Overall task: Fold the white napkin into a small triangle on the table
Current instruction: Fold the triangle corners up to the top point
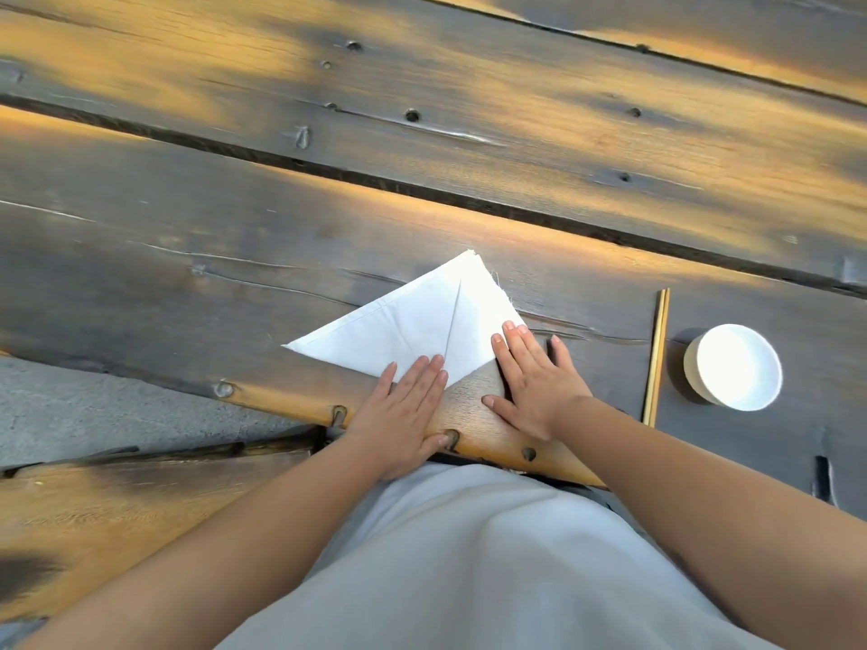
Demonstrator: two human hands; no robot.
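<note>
White napkin (408, 328) lies flat on the wooden plank table (197, 255), near the person's edge, already a triangle: long edge runs from the left tip at about 9 o'clock down-right to the near corner between the hands, apex pointing to 12–1 o'clock. A crease line drops from near the apex to the near corner, so the right portion looks like an overlapped flap. Left hand (406, 405) is flat, fingers together and extended, fingertips pressing the napkin's near corner; palm on bare wood. Right hand (535, 382) is flat too, fingers slightly spread, first fingertips resting on the right edge of the napkin, rest on the table. Neither hand grips anything. From both hands the cloth lies toward 11–12 o'clock; the far left tip is nearer the left hand, the apex and frayed right edge nearer the right. Judgement: next fold likely brings the left tip across to halve the triangle, left hand best placed. Napkin is thin woven cloth, soft, loose threads on the right edge, holds creases weakly. Table is rough, knotty, gapped planks. At 3 o'clock: wooden chopsticks (657, 354), then a white round bowl (734, 368), well apart from the napkin.
</note>
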